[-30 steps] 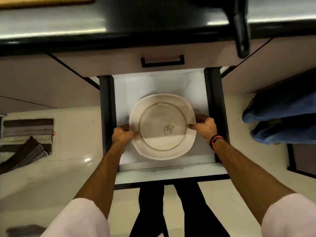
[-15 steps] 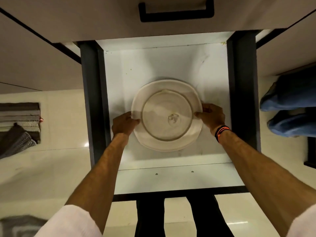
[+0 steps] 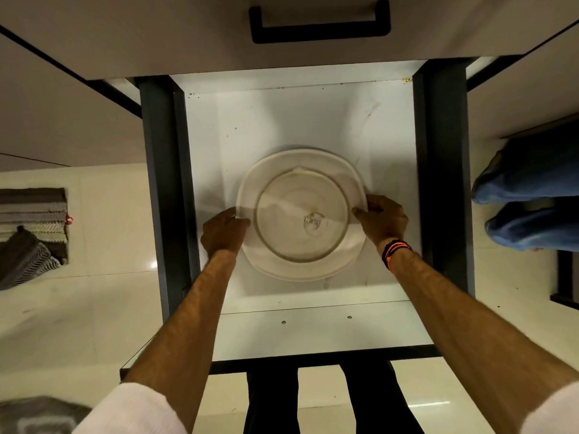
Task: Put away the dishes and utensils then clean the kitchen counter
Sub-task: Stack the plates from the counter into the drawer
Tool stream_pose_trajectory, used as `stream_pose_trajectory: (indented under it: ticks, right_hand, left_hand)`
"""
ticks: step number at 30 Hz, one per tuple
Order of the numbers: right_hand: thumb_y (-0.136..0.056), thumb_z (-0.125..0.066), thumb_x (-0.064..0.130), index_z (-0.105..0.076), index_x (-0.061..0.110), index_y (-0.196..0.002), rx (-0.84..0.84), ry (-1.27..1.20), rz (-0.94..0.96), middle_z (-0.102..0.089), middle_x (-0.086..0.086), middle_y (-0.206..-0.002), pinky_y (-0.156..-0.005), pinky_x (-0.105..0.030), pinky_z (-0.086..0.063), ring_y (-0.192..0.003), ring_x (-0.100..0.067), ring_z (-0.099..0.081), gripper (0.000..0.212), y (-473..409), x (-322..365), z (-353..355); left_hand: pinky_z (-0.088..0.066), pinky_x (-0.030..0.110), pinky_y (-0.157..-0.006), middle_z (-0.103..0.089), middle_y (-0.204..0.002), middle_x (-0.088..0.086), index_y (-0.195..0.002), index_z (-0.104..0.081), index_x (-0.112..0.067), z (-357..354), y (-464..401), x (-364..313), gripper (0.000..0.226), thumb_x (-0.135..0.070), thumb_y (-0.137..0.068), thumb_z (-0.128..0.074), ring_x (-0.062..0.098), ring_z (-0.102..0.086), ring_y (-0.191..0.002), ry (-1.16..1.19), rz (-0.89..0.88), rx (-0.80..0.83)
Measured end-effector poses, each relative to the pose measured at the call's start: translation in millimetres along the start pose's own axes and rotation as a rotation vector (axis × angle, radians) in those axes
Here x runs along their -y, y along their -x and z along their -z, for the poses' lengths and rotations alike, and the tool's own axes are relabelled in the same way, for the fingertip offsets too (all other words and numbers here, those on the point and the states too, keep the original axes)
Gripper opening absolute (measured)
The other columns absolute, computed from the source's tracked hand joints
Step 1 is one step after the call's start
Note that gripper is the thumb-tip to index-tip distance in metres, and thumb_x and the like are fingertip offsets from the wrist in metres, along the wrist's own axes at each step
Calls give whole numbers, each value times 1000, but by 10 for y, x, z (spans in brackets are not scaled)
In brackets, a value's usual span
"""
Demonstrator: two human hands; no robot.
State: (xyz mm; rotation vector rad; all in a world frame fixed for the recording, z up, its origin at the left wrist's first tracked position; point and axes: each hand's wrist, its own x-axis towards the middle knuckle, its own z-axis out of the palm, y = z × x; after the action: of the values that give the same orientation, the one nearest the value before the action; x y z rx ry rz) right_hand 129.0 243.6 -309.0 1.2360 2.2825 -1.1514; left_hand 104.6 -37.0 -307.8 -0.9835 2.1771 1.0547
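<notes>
Below the cabinet front, an open drawer holds one upturned plate low over its floor, our left hand and right hand pinching opposite rims, so we judge stowing barely begun and counter cleaning untouched.

Plate – off-white, faint grey ring round the centre; drawer floor white with dark grey side rails; handle black on a beige front; wristband black with orange strands; sleeve white; rug – grey and cream stripes; floor cream tile.
</notes>
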Motion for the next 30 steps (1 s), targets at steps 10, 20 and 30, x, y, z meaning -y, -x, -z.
stream_pose_trajectory:
  ticks: [10, 20, 30]
  right_hand:
    - [-73, -85, 39, -50, 16, -139, 236, 113, 34, -53, -6, -142, -103, -27, -43, -127, -23, -53, 78, 326, 476, 362]
    - [-78, -82, 36, -50, 13, -138, 399, 143, 432, -55, -7, -138, -92, -29, -46, -118, -23, -57, 72, 1598, 2045, 1064]
    - [-77, -83, 34, -60, 13, -125, 384, 88, 709, -62, -6, -125, -97, -36, -51, -110, -20, -59, 57, 3122, 3541, 600]
  left_hand:
    - [-43, 42, -109, -49, -145, 9, -142, -48, -15, 413, 366, -184, 74, -24, -77, -82, 28, -50, -128, 180, 81, 203]
    - [-49, 29, -88, -58, -123, 7, -131, -53, -7, 1957, 1597, -733, 68, -30, -76, -83, 23, -60, -106, 408, -73, 29]
    - [-49, 36, -97, -53, -136, 11, -137, -50, -10, 4141, 2005, -710, 63, -32, -84, -76, 22, -55, -112, 541, -290, -110]
